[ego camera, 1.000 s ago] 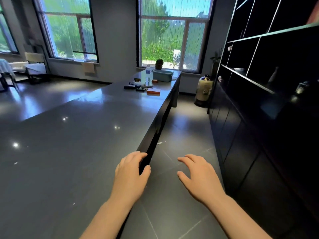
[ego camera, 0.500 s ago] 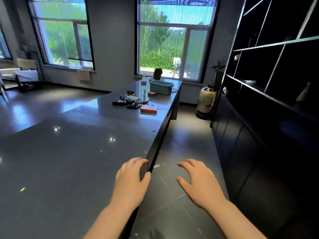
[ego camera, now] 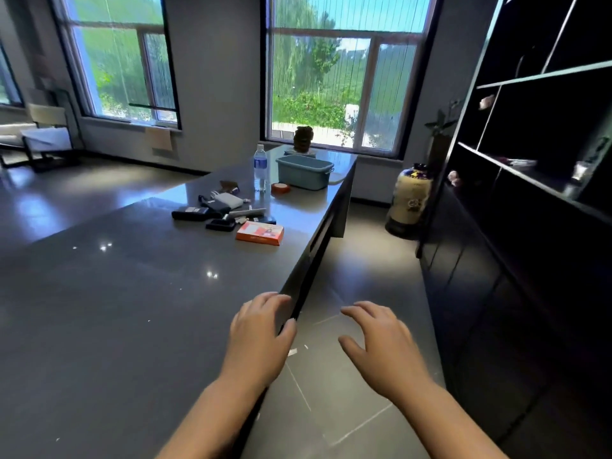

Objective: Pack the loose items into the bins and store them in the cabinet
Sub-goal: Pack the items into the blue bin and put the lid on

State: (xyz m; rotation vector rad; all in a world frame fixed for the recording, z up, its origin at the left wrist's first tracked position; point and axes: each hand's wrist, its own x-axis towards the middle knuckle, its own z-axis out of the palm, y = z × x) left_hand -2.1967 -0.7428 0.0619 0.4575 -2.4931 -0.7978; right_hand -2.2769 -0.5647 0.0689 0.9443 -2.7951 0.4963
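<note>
Loose items: far end of desk (ego camera: 139, 293), clustered nr right edge. Incl. orange box (ego camera: 260, 233) w/ print too small to read, black cases (ego camera: 195, 214), white pack (ego camera: 228, 200), orange tape roll (ego camera: 280, 187), water bottle (ego camera: 260, 167), blue label illegible. Teal bin (ego camera: 304, 172) just behind tape, upright. Dark cabinet (ego camera: 516, 226) at right. Left hand (ego camera: 256, 339) relaxed over desk edge; right hand (ego camera: 384, 346) spread over floor, grasping nothing.
</note>
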